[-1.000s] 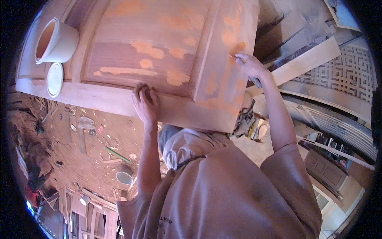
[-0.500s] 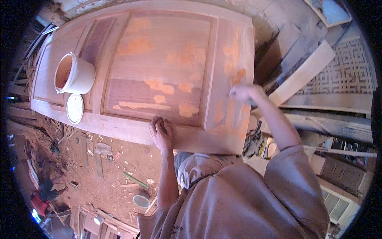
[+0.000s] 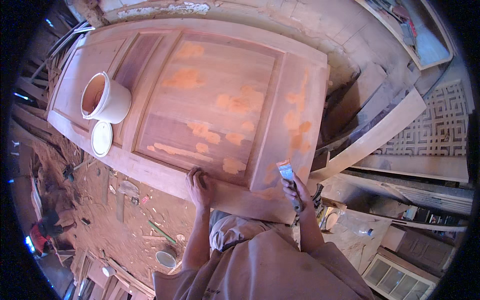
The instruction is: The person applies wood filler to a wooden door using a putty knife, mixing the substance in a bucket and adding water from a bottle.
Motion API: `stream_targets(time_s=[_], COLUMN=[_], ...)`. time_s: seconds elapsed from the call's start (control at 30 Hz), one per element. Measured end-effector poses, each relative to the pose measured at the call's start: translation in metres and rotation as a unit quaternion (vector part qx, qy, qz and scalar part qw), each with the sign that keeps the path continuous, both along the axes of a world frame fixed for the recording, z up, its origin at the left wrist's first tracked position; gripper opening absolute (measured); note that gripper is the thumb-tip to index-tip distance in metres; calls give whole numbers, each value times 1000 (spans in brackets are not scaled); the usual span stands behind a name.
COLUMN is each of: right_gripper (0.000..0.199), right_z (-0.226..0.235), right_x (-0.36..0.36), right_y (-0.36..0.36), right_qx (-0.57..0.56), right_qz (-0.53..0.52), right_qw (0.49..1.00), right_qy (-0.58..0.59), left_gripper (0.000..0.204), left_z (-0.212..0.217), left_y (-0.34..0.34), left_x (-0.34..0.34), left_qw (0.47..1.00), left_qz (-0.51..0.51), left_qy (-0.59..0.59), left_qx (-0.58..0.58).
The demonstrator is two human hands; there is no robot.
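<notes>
A panelled wooden door [image 3: 220,65] lies flat in front of me, its surface marked with orange filler patches [image 3: 240,102]. My right hand [image 3: 297,192] is closed around the handle of a putty knife [image 3: 286,171], over the door's near right corner. The blade points up and away, with orange filler along its tip. On the near edge of the door rests my left hand [image 3: 200,187], fingers loosely bent and nothing seen in them. A white bucket [image 3: 116,102] with orange residue inside stands on the left part of the door. Its round white lid [image 3: 102,138] lies beside it.
Boards and a carved lattice panel [image 3: 432,122] lean to the right. A worn wall [image 3: 300,22] runs behind the door. Wood scraps, a hammer-like tool [image 3: 122,197] and a pail [image 3: 165,259] lie on the dusty floor. Another person [image 3: 47,230] is at far left.
My right hand has come down and toward me from the door's right side, bringing the putty knife into plain sight. My left hand stays on the near edge. The view has shifted.
</notes>
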State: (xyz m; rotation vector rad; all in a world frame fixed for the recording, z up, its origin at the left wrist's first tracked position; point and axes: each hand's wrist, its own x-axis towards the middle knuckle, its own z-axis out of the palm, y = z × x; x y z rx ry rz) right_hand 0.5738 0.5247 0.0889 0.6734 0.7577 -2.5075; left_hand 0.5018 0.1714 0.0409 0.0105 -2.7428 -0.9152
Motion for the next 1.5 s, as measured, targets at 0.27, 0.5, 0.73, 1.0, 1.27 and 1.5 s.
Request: stream_targets(time_s=[0.27,0.5,0.73,1.0,1.27,1.5], right_gripper=[35,40,40,45,43,42], right_z=[14,66,32,35,-13,31], right_x=[-8,-19,-32,-56,-77,-80], right_y=[17,31,39,47,48,64], right_qx=[115,315,684,752,785,736], right_qz=[-50,60,221,340,307,374], right_qw=[992,947,655,526,461,516], right_qy=[33,15,233,204,279,229], left_gripper=[29,29,32,40,43,44], left_z=[-1,2,13,-5,-8,-12], left_y=[-8,-33,-54,-44,-41,-45], left_x=[4,-17,-46,-30,-31,-33], left_qw=[999,991,974,990,989,990], left_qz=[-7,104,197,134,148,139], left_qy=[-16,73,115,36,10,1], left_qx=[48,32,11,11,-11,-13])
